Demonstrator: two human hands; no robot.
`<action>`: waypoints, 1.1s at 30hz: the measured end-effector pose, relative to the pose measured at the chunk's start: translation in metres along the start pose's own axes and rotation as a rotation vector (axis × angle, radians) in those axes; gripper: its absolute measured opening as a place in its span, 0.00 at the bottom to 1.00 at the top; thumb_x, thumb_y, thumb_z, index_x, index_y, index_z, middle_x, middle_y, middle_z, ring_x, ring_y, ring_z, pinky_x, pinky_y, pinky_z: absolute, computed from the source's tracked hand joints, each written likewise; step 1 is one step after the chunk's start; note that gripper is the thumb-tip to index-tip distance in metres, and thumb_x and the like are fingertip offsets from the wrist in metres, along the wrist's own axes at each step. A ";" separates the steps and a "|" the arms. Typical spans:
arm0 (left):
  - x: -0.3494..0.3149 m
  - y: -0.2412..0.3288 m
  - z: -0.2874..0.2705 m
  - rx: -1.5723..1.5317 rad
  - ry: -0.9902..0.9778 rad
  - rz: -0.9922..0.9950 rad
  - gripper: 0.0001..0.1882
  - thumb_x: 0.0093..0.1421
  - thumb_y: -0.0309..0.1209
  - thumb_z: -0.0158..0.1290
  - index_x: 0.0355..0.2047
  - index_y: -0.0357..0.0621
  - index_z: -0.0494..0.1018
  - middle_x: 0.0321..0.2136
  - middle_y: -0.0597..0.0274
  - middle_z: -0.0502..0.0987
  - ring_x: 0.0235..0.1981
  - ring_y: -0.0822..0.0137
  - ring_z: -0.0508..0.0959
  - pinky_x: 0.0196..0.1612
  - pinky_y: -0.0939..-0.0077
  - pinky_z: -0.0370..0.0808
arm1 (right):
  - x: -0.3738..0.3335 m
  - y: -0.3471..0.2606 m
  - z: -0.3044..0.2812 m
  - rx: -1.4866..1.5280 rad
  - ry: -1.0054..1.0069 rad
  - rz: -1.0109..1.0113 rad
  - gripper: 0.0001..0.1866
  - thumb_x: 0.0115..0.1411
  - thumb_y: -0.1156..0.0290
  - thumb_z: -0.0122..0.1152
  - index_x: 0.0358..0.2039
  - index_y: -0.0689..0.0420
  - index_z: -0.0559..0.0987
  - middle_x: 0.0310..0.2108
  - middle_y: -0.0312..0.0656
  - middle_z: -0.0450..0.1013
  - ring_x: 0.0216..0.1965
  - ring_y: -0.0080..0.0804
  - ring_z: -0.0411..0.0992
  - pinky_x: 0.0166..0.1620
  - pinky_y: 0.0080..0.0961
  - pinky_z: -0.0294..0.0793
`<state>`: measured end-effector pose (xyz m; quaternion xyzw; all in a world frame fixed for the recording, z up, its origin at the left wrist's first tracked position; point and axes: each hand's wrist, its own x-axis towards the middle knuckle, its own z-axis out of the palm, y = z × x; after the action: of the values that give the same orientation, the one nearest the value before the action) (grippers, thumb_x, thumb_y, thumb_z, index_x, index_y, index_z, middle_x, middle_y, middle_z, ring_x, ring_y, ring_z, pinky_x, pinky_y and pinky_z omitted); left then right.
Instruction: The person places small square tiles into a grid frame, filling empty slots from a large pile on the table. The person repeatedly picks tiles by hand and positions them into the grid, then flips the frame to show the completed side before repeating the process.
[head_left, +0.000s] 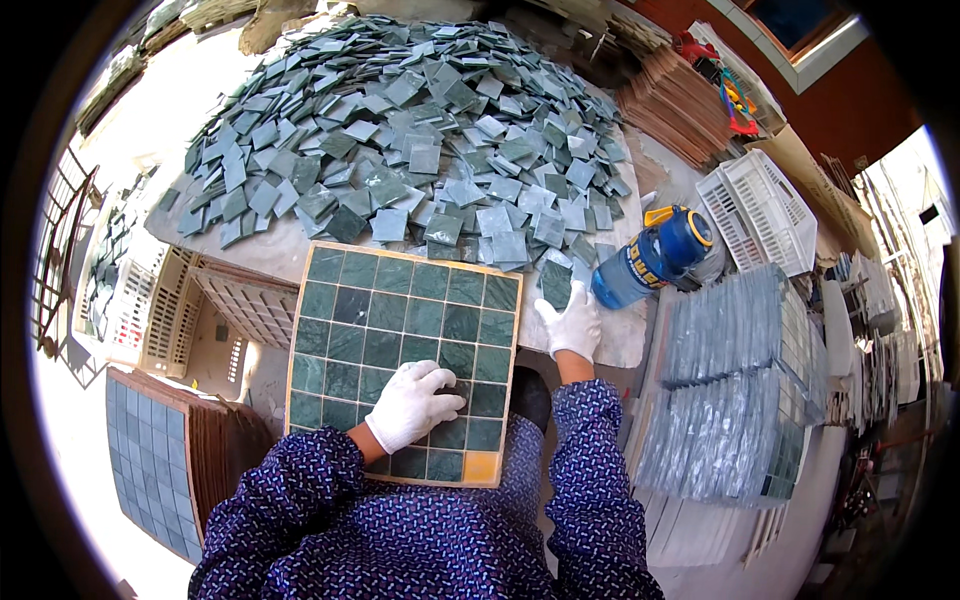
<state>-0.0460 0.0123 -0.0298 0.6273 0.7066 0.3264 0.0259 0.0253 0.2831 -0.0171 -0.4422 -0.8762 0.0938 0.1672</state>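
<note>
A square wooden tray [518,330] leans against the table's near edge, in front of my body. Rows of dark green stone tiles [382,347] fill it, and yellowish wood shows in its lower right corner cell. My left hand [413,405], in a white glove, rests on the tiles with fingers curled together; what lies under the fingertips is hidden. My right hand [572,322], also gloved in white, is at the table edge to the right of the tray. Its thumb and fingers close around a single dark green tile [556,281].
A large heap of loose tiles [420,130] covers the table. Beside my right hand stands a blue water bottle [650,258]. White plastic crates [757,212] and stacked wrapped tile sheets [722,380] are at right. Stacked tiled boards [155,460] stand at lower left.
</note>
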 end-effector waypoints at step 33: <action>-0.185 -0.022 -0.063 0.061 0.276 -0.709 0.32 0.57 0.29 0.51 0.62 0.36 0.58 0.60 0.43 0.62 0.61 0.47 0.64 0.62 0.64 0.62 | -0.201 -0.002 -0.058 0.143 -0.170 -0.669 0.35 0.46 0.60 0.69 0.54 0.61 0.71 0.57 0.54 0.63 0.57 0.53 0.63 0.57 0.42 0.65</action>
<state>-0.0538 -0.1822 -0.0603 0.2947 0.8858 0.3577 0.0230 0.1565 0.1209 -0.0044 -0.1085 -0.9745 0.1317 0.1457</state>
